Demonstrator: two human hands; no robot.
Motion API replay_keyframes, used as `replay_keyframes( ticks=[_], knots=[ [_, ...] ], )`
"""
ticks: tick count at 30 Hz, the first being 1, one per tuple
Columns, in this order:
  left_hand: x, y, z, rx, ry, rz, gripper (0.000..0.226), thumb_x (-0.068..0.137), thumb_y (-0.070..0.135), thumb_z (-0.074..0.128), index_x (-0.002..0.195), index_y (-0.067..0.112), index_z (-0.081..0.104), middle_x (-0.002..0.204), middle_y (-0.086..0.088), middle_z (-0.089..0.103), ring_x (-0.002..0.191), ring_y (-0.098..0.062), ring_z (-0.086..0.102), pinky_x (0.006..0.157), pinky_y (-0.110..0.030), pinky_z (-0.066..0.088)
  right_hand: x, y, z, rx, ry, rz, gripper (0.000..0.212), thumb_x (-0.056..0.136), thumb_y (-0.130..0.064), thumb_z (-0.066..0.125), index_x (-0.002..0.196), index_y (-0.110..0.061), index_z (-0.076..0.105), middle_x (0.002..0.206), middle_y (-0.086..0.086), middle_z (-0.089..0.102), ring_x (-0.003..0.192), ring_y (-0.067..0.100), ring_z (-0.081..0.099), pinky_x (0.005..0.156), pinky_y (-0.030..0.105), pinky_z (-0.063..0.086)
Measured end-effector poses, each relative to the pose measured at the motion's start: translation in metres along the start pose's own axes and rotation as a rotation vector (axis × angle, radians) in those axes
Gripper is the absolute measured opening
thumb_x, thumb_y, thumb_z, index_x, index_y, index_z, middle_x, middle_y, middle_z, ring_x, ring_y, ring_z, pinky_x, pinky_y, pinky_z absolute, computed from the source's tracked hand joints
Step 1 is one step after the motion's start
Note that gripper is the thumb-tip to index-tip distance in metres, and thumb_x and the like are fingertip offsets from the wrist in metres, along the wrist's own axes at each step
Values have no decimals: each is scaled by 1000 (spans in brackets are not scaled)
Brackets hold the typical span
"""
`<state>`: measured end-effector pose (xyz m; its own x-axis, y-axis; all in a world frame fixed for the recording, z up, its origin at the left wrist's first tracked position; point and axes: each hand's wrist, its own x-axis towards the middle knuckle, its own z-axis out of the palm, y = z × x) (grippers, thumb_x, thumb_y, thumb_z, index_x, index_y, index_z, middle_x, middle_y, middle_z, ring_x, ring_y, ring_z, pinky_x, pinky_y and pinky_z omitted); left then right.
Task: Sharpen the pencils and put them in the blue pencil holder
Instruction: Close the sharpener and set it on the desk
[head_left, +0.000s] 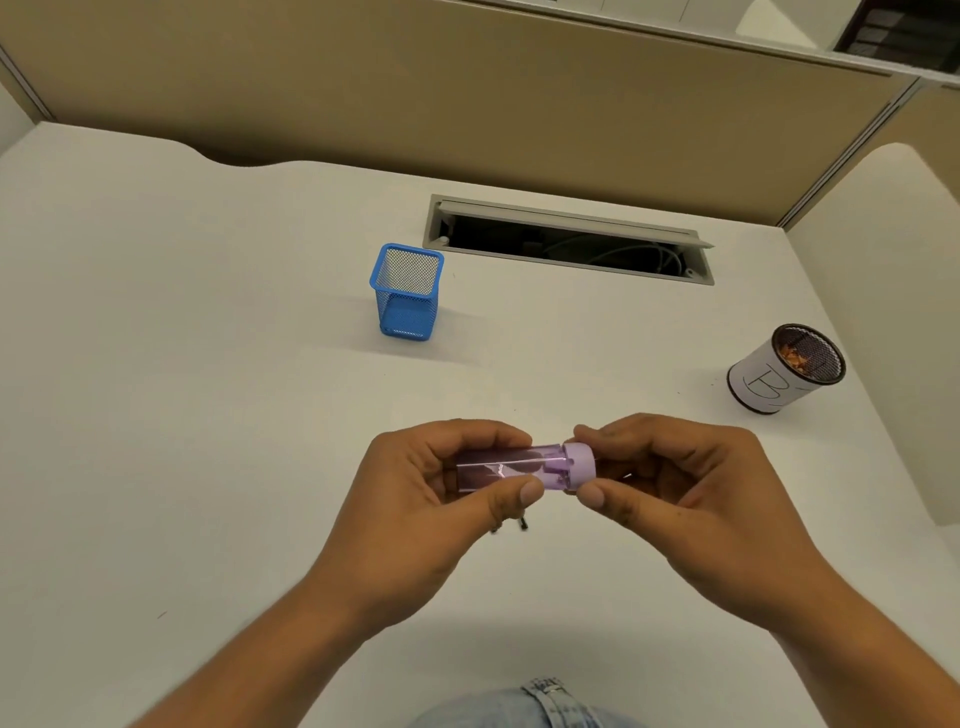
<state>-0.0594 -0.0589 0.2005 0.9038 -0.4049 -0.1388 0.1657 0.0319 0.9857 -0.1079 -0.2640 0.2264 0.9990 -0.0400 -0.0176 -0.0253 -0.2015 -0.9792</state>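
Note:
I hold a purple sharpener (524, 467) sideways above the white desk (208, 415), near its front middle. My left hand (441, 499) grips its clear purple barrel between thumb and fingers. My right hand (691, 488) pinches the lilac cap (579, 464) at its right end. The blue mesh pencil holder (407, 293) stands upright farther back, left of centre, with nothing inside it. Two small dark pencil tips (511, 526) poke out on the desk under my left hand; the rest of them is hidden.
A round mesh cup (787, 369) wrapped in white paper with a letter on it stands at the right, holding pencil shavings. An open cable slot (571, 241) is cut into the desk behind the holder. Beige partition panels (467, 93) close off the back.

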Motion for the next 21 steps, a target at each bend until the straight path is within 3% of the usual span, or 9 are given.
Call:
replay_keyframes(
  ticks=[8,14,21],
  knots=[
    [-1,-2,4,-104,-34,-38,32,65,28,82,96,18,79,81,-6,78,58,-13,69,55,-21,54,2,0,-6,10,-92,-104,23,74,-18,80,96,-26,80,96,-1,77,100,21,72,82,25,57],
    [0,-2,4,-66,9,21,30,66,28,80,95,22,79,82,-3,79,55,-13,70,54,-21,55,3,2,0,-26,-63,-136,29,74,-11,80,94,-32,80,96,-5,77,98,17,73,80,21,56],
    [3,-9,5,-126,18,-25,31,66,29,80,95,17,79,82,-8,79,55,-14,68,54,-21,54,8,7,1,-75,-50,-125,23,73,-13,78,93,-24,80,93,-4,77,100,16,72,79,21,57]
  ],
)
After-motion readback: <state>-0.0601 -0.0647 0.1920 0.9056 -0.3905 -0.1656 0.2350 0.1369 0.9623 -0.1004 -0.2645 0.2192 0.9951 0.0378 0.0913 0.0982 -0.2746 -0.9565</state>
